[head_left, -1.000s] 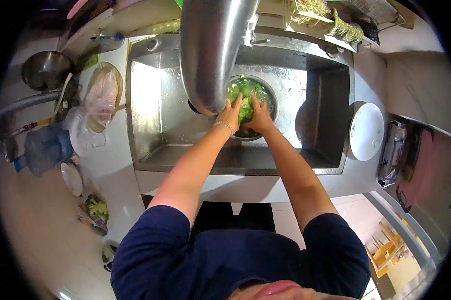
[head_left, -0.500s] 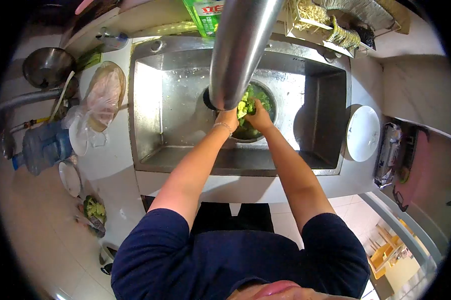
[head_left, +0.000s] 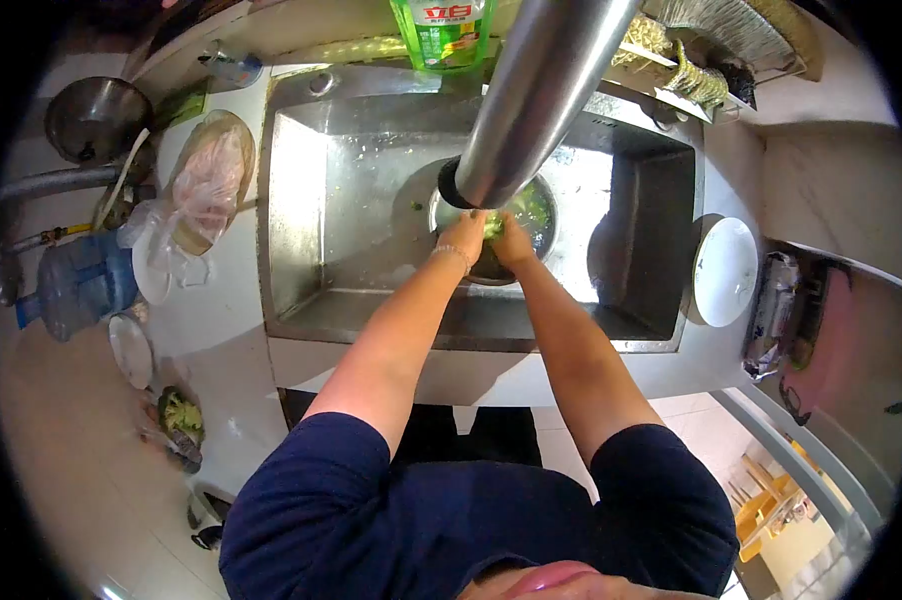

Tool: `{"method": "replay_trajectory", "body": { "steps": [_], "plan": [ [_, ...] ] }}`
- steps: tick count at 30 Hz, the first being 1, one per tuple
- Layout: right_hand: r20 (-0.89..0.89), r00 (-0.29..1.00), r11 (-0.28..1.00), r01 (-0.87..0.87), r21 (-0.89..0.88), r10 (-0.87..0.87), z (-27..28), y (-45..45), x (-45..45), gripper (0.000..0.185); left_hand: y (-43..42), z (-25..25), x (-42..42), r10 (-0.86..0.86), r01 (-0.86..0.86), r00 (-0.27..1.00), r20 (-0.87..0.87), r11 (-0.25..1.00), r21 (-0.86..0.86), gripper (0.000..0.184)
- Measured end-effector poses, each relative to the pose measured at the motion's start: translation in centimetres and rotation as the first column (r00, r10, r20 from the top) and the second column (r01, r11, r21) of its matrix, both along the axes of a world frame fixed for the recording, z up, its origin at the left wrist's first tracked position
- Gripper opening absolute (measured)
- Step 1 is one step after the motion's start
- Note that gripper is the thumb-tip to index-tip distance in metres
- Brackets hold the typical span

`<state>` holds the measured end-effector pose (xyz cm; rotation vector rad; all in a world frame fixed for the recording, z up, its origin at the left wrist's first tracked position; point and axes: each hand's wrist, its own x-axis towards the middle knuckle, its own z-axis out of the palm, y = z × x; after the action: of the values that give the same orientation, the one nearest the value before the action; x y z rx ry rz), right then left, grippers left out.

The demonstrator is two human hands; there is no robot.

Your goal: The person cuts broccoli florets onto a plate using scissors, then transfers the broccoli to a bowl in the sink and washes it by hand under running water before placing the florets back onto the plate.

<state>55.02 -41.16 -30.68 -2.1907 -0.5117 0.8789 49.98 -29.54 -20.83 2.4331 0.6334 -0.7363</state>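
A steel bowl of water with green broccoli pieces in it stands in the sink. Over the bowl, my left hand and my right hand are close together, their fingers closed around a piece of broccoli. The thick steel faucet comes down from above and hides part of the bowl and some of my left fingertips. A bracelet circles my left wrist.
On the left counter are a bagged tray of meat, a steel basin, a blue plastic jug and more broccoli. A white plate lies right of the sink. A green detergent pouch stands behind it.
My head view has shifted a little, so the faucet appears farther right. My hands have drawn closer together, and less of the broccoli between them shows.
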Motion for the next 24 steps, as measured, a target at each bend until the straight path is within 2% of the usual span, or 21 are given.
{"method": "replay_trajectory", "body": {
  "steps": [2, 4, 7, 8, 10, 11, 13, 14, 17, 18, 21, 22, 24],
  "plan": [
    [-0.022, 1.0, 1.0, 0.009, -0.027, -0.009, 3.4, 0.3, 0.8, 0.058, 0.6, -0.9, 0.3, 0.068, -0.068, 0.998, 0.006, 0.997, -0.019, 0.038],
    [-0.032, 0.994, 0.994, 0.099, -0.041, -0.1, 4.6, 0.6, 0.6, 0.048, 0.8, -1.4, 0.3, 0.094, -0.094, 0.996, -0.004, 0.995, -0.029, 0.03],
    [-0.037, 0.988, 0.984, 0.148, -0.094, -0.152, 4.3, 0.9, 1.6, 0.044, 0.9, -0.9, 0.6, 0.126, -0.135, 0.987, -0.1, 0.986, -0.096, 0.036],
    [-0.042, 0.987, 0.982, 0.148, -0.118, -0.154, 4.1, 0.9, 1.9, 0.044, 0.8, -0.9, 0.3, 0.126, -0.128, 0.992, -0.025, 0.988, -0.089, 0.039],
    [-0.2, 0.946, 0.962, 0.269, 0.041, -0.256, 5.3, 0.6, 1.9, 0.042, 0.4, -0.5, -0.5, 0.122, -0.114, 0.984, 0.13, 0.991, -0.071, 0.047],
    [-0.282, 0.913, 0.935, 0.336, 0.113, -0.294, 6.0, 0.3, 1.9, 0.042, 0.2, -0.3, -0.7, 0.147, -0.136, 0.982, 0.123, 0.986, -0.091, 0.049],
    [-0.099, 0.984, 0.979, 0.161, 0.127, -0.149, 10.0, -0.7, 2.1, 0.045, -0.1, 2.6, -0.9, 0.196, -0.182, 0.975, 0.101, 0.974, -0.133, 0.053],
    [-0.002, 0.998, 0.99, 0.069, 0.124, -0.07, 11.4, -0.8, 2.5, 0.048, 0.3, 4.2, -0.7, 0.083, -0.077, 0.993, 0.088, 0.995, -0.067, 0.068],
    [0.381, 0.924, 1.0, -0.018, 0.023, 0.008, 11.3, -0.6, 3.7, 0.051, 0.7, 5.1, 0.2, 0.092, -0.108, 0.958, 0.27, 0.993, 0.048, 0.072],
    [0.387, 0.921, 0.999, -0.038, -0.01, 0.039, 10.0, -0.3, 4.0, 0.066, 1.3, 3.5, 0.5, -0.019, -0.005, 0.953, 0.304, 0.997, 0.08, 0.078],
    [0.276, 0.957, 0.996, -0.069, -0.064, 0.084, 5.8, 0.9, 3.4, 0.079, 1.2, 0.7, 1.4, -0.004, -0.005, 0.974, 0.228, 0.999, 0.04, 0.082],
    [0.183, 0.976, 0.989, -0.1, -0.112, 0.119, 4.9, 1.0, 3.5, 0.087, 1.1, 1.4, 1.3, -0.055, 0.05, 0.972, 0.228, 0.998, 0.027, 0.082],
    [0.124, 0.986, 0.991, -0.099, -0.094, 0.11, 2.1, 0.9, 3.7, 0.076, 1.1, 0.2, 0.9, -0.122, 0.117, 0.977, 0.172, 0.992, 0.039, 0.08]
  ]
}}
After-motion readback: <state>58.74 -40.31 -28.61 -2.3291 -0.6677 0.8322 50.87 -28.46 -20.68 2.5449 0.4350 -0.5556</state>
